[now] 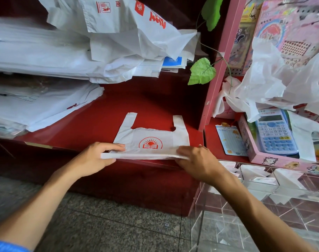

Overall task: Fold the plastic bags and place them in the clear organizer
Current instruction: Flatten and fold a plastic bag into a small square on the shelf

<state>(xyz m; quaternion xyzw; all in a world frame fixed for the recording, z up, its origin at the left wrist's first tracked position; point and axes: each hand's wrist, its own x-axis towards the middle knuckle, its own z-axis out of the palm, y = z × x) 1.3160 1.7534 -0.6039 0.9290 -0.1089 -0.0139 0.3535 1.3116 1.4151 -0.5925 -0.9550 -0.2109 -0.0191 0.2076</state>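
Thin, crinkly white plastic bag (151,140) with a red sun-and-book logo lies flat on the red shelf (104,115); left hand (95,157) and right hand (197,160) pinch its doubled near edge, handles beyond their fingertips.

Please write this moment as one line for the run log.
step: folding | object: white plastic bag with red logo on red shelf | left hand, right hand: pinching its near folded edge

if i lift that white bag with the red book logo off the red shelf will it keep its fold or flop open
The white bag looks thin and limp, so it probably flops. Its handles lie flat and loose, likely to dangle. The fold seems kept only by the left hand and right hand gripping it.
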